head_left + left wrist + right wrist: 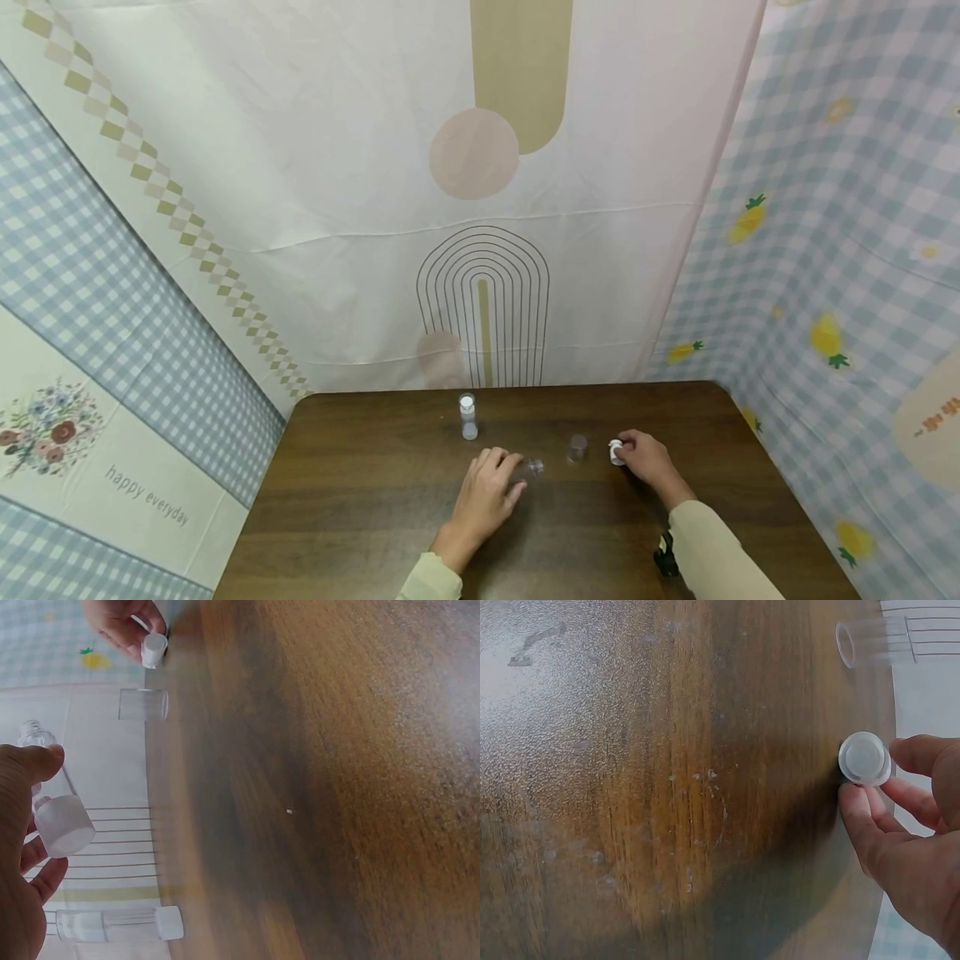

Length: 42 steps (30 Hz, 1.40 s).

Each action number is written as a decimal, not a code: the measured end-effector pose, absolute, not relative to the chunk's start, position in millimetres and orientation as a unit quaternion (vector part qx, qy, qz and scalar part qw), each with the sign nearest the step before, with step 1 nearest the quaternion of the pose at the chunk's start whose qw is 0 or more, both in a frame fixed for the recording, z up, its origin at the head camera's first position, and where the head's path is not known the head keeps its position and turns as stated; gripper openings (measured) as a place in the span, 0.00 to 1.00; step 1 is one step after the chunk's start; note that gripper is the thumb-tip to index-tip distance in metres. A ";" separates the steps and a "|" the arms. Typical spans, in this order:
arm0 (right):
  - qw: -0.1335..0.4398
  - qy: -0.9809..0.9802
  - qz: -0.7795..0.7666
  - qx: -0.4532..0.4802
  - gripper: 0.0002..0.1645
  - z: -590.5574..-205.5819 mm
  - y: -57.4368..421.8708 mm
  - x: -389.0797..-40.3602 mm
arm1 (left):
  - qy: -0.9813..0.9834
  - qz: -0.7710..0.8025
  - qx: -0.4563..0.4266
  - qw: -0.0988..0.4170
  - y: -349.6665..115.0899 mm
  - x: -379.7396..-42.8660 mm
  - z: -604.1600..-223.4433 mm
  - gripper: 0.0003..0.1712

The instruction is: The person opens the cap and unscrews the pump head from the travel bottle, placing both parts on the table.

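My left hand (483,497) grips a small clear bottle (534,467) with a white base (66,826), held tilted above the table. Its threaded neck (35,733) is bare and points away from the palm. Off to the right, my right hand (651,462) pinches a white pump top (616,452) between thumb and fingers, at the table surface. From the right wrist camera, that pump top (864,759) appears as a round white disc. Between the hands stands a clear cylindrical cap (577,448), touched by neither.
An assembled clear bottle (468,417) with a white top and base stands upright beyond the left hand. The brown wooden table (360,500) ends at a patterned cloth wall (360,317) behind. A black device (665,556) sits by the right sleeve.
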State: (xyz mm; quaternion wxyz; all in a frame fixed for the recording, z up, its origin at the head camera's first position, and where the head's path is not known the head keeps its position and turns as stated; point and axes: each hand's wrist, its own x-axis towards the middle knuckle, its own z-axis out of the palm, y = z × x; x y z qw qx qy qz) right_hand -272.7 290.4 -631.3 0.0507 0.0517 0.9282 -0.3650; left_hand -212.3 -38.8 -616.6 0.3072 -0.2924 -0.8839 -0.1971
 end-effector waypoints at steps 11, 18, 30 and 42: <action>0.043 0.931 -0.360 0.053 0.20 -631.4 290.8 -273.3 | -0.886 -0.201 -0.287 0.303 -40.1 -214.9 -618.7 0.25; 0.033 0.934 -0.353 0.048 0.19 -633.5 295.8 -272.4 | -0.884 -0.196 -0.287 0.313 -40.2 -219.2 -620.7 0.26; 0.013 0.936 -0.349 0.043 0.17 -633.0 301.0 -271.8 | -0.890 -0.199 -0.285 0.295 -37.3 -224.4 -616.2 0.25; -0.050 0.932 -0.358 0.014 0.19 -620.5 296.2 -261.2 | -0.890 -0.245 -0.289 0.253 -24.2 -240.8 -618.6 0.23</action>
